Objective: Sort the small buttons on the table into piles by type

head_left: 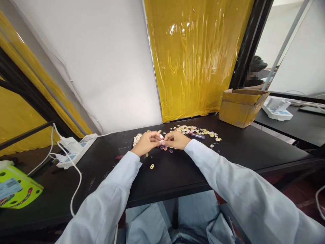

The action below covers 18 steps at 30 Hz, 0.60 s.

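My left hand (146, 143) and my right hand (176, 139) meet above the black table (177, 169). Their fingertips pinch a small pale pinkish piece (161, 142) between them; its exact kind is too small to make out. Just under and behind the fingers lie several purple and orange oval pieces, one purple oval (171, 151) near my right hand. A yellow oval piece with two holes (152, 166) lies apart, closer to me. White oval pieces (137, 139) are heaped beyond my left hand. Past my right hand spreads a pile of white and yellow pieces (186, 129), partly hidden.
A pen-like tube with a red end (197, 135) lies by the pile. At the back right stands an open cardboard box (236, 110). A white power strip with cables (77, 150) and a green holed container (21, 186) are at left. Beyond the partition sits a person (255, 73).
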### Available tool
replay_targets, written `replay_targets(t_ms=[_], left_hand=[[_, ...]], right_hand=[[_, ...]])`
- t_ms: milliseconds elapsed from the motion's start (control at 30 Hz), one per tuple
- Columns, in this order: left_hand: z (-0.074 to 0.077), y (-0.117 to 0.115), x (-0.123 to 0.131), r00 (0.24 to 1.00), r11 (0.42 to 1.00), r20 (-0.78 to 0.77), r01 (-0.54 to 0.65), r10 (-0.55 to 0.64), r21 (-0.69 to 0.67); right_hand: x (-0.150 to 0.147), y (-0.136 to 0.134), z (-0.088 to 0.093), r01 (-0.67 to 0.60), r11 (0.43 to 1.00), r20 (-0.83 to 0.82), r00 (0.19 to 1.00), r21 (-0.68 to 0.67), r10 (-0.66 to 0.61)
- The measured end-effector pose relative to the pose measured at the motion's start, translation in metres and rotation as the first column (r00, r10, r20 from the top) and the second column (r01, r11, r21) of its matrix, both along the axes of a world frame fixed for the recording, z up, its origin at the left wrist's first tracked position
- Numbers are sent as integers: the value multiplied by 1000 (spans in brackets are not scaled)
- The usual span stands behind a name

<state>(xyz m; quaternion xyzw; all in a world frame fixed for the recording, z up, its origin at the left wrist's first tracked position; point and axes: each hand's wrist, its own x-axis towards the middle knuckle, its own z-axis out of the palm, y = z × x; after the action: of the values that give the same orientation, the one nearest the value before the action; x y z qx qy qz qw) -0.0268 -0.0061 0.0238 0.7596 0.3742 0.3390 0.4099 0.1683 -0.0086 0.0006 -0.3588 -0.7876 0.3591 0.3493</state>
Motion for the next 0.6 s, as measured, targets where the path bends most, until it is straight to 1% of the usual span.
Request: replay_targets(t_ms=[67,133,233,300,400,500,600], left_hand=[[-1,-1,3,1000,1000,15,1,-1,-10],[1,-2,1,1000,1000,29,-11,11,-10],[8,-1,-8,998,998,37,-58,59,-3],[14,1,-17,996,996,4,-86,86,-15],[18,5,-29,993,993,-57,-108,105,-39],[14,9,-32,989,991,-83,-129,127,-25],[4,10,-23,990,995,-98,-99,98,-11]], right_hand=[[0,0,1,-2,1000,-15,1000,13,2],[2,1,3,19,999,-5,1000,41,-19],[8,3,8,108,990,30,993,87,-111],[14,6,10,176,980,80,980,90,-184],[21,10,9,268,959,227,932,95,-283],[25,14,6,310,943,353,874,123,-334],[27,16,3,307,943,405,852,128,-332]])
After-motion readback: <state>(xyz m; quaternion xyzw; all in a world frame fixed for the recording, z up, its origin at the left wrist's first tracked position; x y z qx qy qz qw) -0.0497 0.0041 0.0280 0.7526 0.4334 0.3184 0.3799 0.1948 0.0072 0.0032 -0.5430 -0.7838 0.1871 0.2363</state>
